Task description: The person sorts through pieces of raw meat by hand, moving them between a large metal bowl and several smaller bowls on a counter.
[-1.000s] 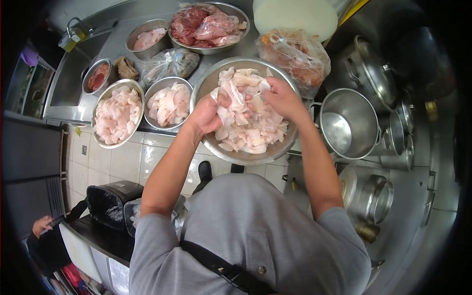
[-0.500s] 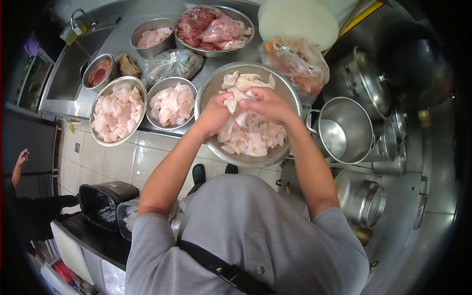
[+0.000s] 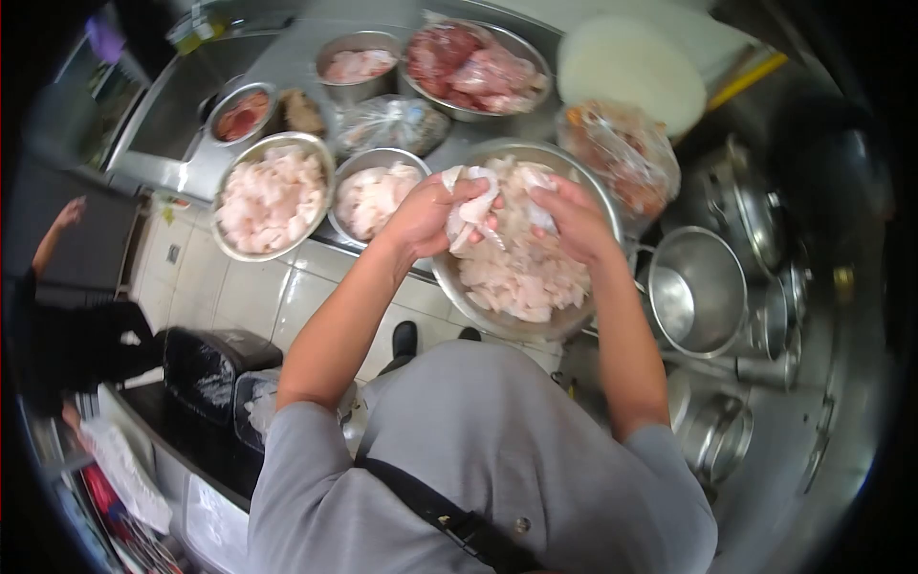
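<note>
Over the large metal bowl (image 3: 521,326), my left hand (image 3: 426,218) is closed on pieces of pale raw meat (image 3: 472,203) that hang past the fingers. My right hand (image 3: 579,226), a short way to the right, pinches another pale raw meat piece (image 3: 541,212) between thumb and fingers. Beneath both hands, a heap of thin, pinkish-white slices (image 3: 521,277) fills much of the bowl. To the left stand a smaller metal bowl (image 3: 337,222) and a wider one (image 3: 222,237), both holding similar pale pieces.
Behind the bowls are red meat in plastic (image 3: 478,62), a knotted plastic bag (image 3: 387,124) and a bagged orange-pink item (image 3: 622,153). Metal pots (image 3: 696,292) stand at right. Black bins (image 3: 201,378) are on the floor at left, near another person in dark clothes (image 3: 76,330).
My hands have moved apart, with pale pieces now in each. The view has shifted, so the bowls appear further right. At left, the other person's lower hand has come into view by a white object.
</note>
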`<state>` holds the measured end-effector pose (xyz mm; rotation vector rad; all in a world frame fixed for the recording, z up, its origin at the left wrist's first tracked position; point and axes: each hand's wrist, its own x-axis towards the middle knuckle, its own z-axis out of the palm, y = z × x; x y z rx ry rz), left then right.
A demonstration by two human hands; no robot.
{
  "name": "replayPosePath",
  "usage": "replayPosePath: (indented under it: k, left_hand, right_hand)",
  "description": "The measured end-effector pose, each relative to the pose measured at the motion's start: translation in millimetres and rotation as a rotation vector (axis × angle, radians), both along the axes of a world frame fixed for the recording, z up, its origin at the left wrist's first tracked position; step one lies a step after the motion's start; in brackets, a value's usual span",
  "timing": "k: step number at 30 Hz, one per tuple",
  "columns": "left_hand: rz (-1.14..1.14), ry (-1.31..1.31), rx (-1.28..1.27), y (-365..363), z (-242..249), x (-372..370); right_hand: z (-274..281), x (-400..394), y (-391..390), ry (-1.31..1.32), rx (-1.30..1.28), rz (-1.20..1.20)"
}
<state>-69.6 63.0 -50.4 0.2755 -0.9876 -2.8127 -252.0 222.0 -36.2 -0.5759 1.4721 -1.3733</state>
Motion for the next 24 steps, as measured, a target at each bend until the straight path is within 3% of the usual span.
replayPosePath:
  k: [3, 7, 9, 11, 12, 14, 16, 17, 20, 24]
  left_hand:
    - [0.172, -0.042, -0.207, -34.0, 43.6, 40.1]
    - [0.526, -0.202, -0.699, -92.3, 77.0, 100.5]
    - [0.598, -0.368, -0.907, -121.2, 84.7, 127.6]
    - [0.463, -0.551, -1.100, -167.0, 70.0, 157.5]
    - [0.407, -0.613, -1.064, -176.9, 72.3, 167.4]
    - [0.367, -0.682, -1.021, -194.7, 67.6, 184.4]
    - [0.459, -0.531, -0.592, -215.6, 44.4, 196.5]
    - [0.473, -0.538, -0.588, -224.6, 35.7, 204.1]
    - [0.403, -0.153, -0.282, -243.3, 12.4, 219.9]
    - [0.417, -0.159, -0.366, -237.5, 13.8, 222.9]
  right_hand:
    - [22.1, 20.8, -31.7, -0.064, -0.163, 0.087]
    - [64.7, 72.7, -104.7, -0.137, -0.382, 0.133]
    - [61.9, 101.6, -153.9, -0.114, -0.399, 0.139]
    - [44.6, 127.8, -201.9, -0.069, -0.360, 0.237]
    - [36.5, 137.8, -221.0, -0.071, -0.360, 0.251]
    - [26.4, 155.9, -249.0, 0.210, -0.134, 0.362]
    - [28.1, 167.6, -256.7, 0.191, -0.150, 0.372]
    - [27.3, 172.2, -257.1, 0.166, -0.157, 0.366]
    - [27.3, 167.0, -248.7, 0.161, -0.172, 0.391]
    - [21.0, 130.3, -219.0, 0.146, -0.235, 0.311]
